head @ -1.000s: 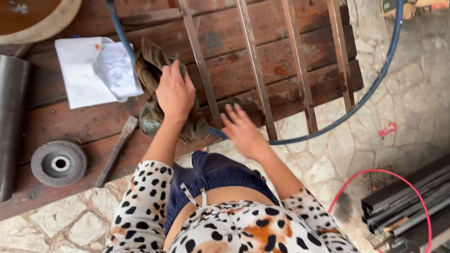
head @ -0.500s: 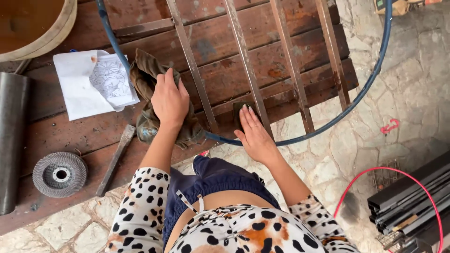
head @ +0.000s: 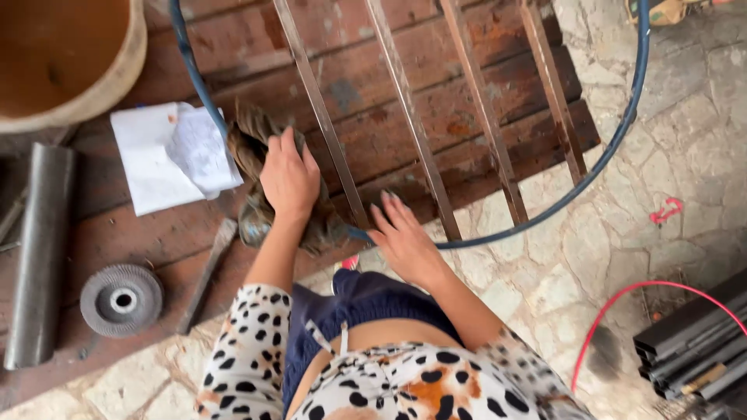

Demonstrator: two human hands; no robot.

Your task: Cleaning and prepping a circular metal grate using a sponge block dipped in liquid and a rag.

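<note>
My left hand (head: pixel 289 180) lies palm down on a crumpled brown work glove or rag (head: pixel 253 148) at the edge of a reddish wooden table (head: pixel 373 85). My right hand (head: pixel 401 237) is flat, fingers spread, at the table's near edge beside the ends of rusty metal bars (head: pixel 412 132). A blue hose (head: pixel 615 148) loops across the table and passes under my right hand's fingers. Neither hand grips anything that I can see.
White paper (head: pixel 167 155) lies left of the glove. A flap grinding disc (head: pixel 122 299), a dark metal pipe (head: pixel 40 257) and a flat metal piece (head: pixel 206 272) lie at the left. A round tan tub (head: pixel 93 78) is top left. Black metal profiles (head: pixel 692 342) and a red cable (head: pixel 622 311) lie on the stone floor.
The view has shifted so the table sits lower and nearer. My right hand has slid forward to the bar ends at the table edge. My left hand stays on the glove.
</note>
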